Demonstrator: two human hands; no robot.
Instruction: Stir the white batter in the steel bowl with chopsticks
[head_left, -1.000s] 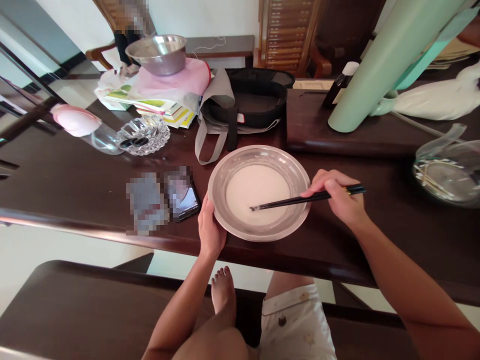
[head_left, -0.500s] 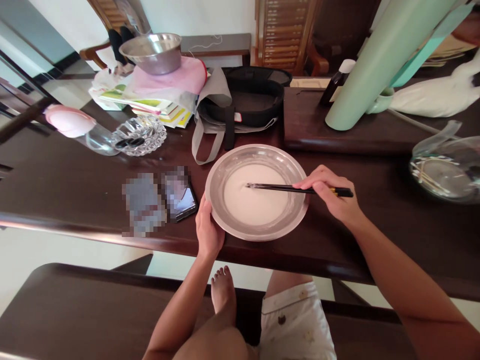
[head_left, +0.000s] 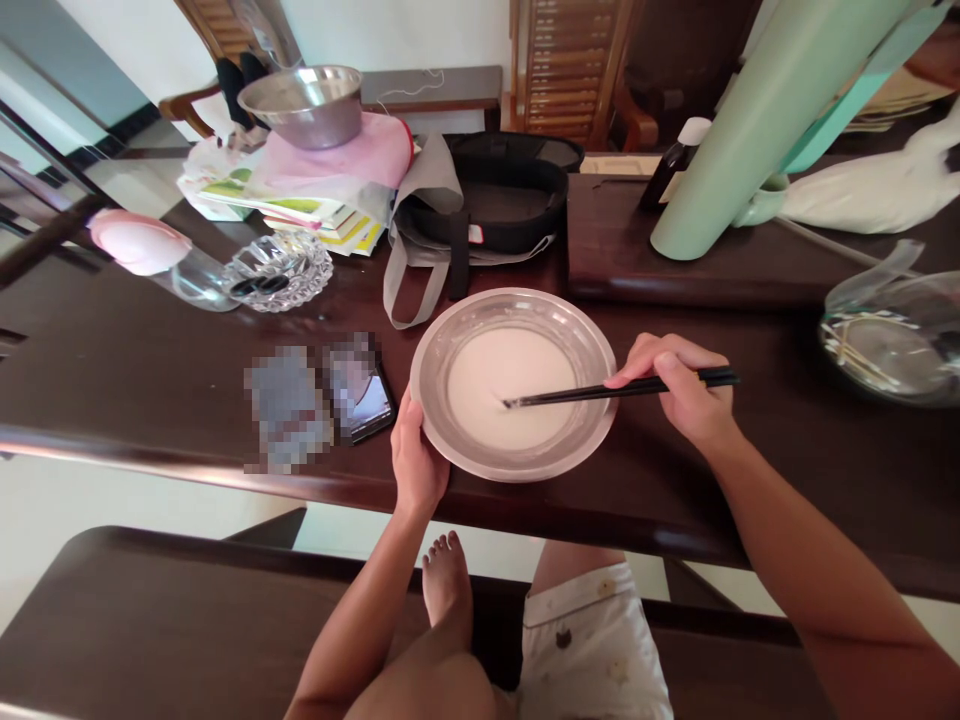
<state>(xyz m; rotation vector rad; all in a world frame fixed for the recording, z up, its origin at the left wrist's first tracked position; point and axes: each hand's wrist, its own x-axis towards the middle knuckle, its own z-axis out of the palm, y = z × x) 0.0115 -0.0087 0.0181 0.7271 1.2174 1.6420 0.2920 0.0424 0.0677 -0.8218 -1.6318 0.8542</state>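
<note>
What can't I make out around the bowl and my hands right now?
In the head view:
Left hand: some fingers, hidden beneath the bowl's rim.
Bowl's floor: covered by white liquid, so its depth can't be told.
Phone: much of its screen, lost to pixelation.
Dark bottle: partly behind the green cylinder.
Green cylinder: top, cut off by the upper edge.

The person wears loose, creamy white shorts (head_left: 589, 660) with little pictures: a dark one with pointy ears and pale yellow-brown ones. A stitched line runs near the hem (head_left: 576, 582). The left hand (head_left: 420, 460), right hand (head_left: 688, 392) and foot (head_left: 448, 578) are bare.
</note>
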